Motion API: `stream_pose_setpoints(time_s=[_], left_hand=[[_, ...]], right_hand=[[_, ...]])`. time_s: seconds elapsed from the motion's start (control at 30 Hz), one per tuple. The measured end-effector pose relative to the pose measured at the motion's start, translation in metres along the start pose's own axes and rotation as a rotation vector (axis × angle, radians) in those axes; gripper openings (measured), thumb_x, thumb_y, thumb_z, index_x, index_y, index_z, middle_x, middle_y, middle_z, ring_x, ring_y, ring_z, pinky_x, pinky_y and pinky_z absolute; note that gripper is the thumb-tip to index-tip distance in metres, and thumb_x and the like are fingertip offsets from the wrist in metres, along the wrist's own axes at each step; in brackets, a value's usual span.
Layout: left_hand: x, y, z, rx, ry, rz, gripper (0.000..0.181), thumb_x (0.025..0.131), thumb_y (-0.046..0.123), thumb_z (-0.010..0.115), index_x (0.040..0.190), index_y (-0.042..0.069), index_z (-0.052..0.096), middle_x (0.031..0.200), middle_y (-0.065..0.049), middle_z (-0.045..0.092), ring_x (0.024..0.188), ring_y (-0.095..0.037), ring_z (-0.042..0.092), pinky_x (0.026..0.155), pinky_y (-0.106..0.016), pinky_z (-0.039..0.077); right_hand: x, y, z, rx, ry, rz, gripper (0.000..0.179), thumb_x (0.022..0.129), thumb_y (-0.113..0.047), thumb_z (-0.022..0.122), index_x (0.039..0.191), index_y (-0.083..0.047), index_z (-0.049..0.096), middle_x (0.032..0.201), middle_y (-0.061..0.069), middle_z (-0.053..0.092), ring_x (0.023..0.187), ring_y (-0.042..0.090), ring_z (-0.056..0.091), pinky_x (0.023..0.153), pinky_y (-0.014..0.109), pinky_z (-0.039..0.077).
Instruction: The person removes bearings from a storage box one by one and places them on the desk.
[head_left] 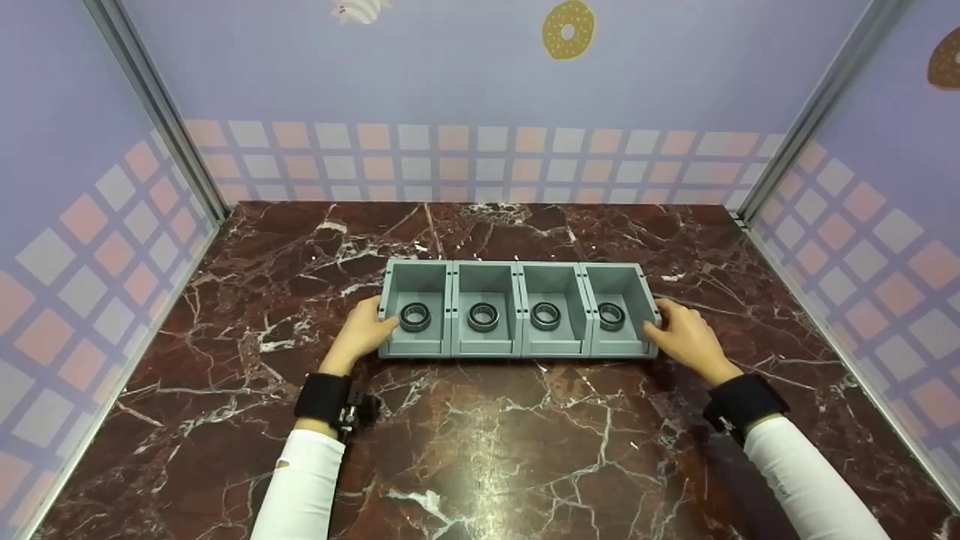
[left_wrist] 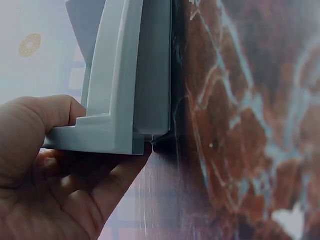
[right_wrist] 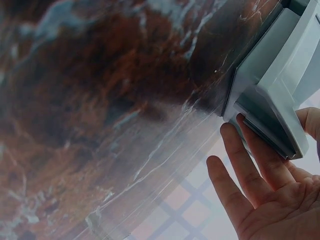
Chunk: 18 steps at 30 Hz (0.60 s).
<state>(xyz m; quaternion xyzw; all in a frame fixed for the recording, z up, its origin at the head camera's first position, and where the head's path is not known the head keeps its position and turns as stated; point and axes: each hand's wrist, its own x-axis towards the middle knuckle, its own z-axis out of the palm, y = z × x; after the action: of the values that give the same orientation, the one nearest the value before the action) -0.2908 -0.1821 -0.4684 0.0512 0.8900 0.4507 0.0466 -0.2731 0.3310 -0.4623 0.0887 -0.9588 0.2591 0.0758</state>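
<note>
A row of several grey plastic storage bins (head_left: 416, 349) stands side by side on the table. Each bin holds one dark-rimmed ring bearing, such as the leftmost bearing (head_left: 403, 318) and the rightmost bearing (head_left: 602, 319), lying flat. My left hand (head_left: 362, 330) grips the left end wall, thumb over the rim and fingers outside. In the left wrist view, its fingertips reach the lower side of the end bin (left_wrist: 127, 75). At the opposite end, my right hand (head_left: 686, 337) pinches the wall of the end bin (right_wrist: 282, 100) between thumb and fingers; some fingers are spread and fairly straight.
The tabletop (head_left: 480, 442) is dark red marble-patterned with white veins. Behind it rises a lilac wall (head_left: 465, 82) with a checkered band, and side panels border left and right. Black straps (head_left: 322, 401) with cameras circle both wrists.
</note>
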Motion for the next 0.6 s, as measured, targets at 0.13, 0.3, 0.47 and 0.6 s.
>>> stream_pose_setpoints(time_s=[0.13, 0.3, 0.47, 0.6], left_hand=[[-0.0005, 0.0000, 0.0004, 0.014, 0.004, 0.005, 0.057, 0.100, 0.005, 0.054, 0.149, -0.018, 0.037, 0.086, -0.018, 0.063, 0.049, -0.009, 0.034, 0.063, -0.031, 0.037], [-0.0021, 0.0006, 0.0002, 0.021, 0.001, 0.000, 0.056, 0.101, 0.006, 0.054, 0.149, -0.017, 0.039, 0.123, -0.035, 0.063, 0.054, -0.010, 0.041, 0.071, -0.035, 0.041], [-0.0036, 0.0016, -0.0002, 0.028, -0.001, 0.005, 0.057, 0.101, 0.007, 0.054, 0.149, -0.018, 0.037, 0.117, -0.036, 0.063, 0.054, -0.009, 0.041, 0.068, -0.034, 0.041], [-0.0049, 0.0020, -0.0005, 0.024, -0.001, 0.017, 0.058, 0.100, 0.006, 0.054, 0.149, -0.019, 0.036, 0.110, -0.036, 0.064, 0.049, -0.008, 0.036, 0.061, -0.030, 0.037]], right_hand=[[-0.0002, -0.0004, 0.0006, 0.005, 0.016, -0.006, 0.043, 0.093, -0.012, 0.066, 0.131, 0.007, 0.063, 0.064, 0.001, 0.057, 0.051, 0.015, 0.049, 0.051, 0.035, 0.038], [0.0008, 0.0004, 0.0018, 0.002, 0.023, -0.016, 0.041, 0.092, -0.012, 0.066, 0.130, 0.006, 0.064, 0.064, 0.001, 0.057, 0.052, 0.015, 0.050, 0.052, 0.035, 0.039], [0.0018, 0.0026, 0.0022, -0.002, 0.028, -0.029, 0.039, 0.093, -0.011, 0.065, 0.128, 0.006, 0.064, 0.065, 0.002, 0.056, 0.053, 0.017, 0.049, 0.053, 0.036, 0.038], [0.0031, 0.0039, 0.0028, 0.004, 0.026, -0.040, 0.038, 0.094, -0.010, 0.065, 0.128, 0.006, 0.064, 0.065, 0.002, 0.056, 0.052, 0.016, 0.048, 0.053, 0.036, 0.037]])
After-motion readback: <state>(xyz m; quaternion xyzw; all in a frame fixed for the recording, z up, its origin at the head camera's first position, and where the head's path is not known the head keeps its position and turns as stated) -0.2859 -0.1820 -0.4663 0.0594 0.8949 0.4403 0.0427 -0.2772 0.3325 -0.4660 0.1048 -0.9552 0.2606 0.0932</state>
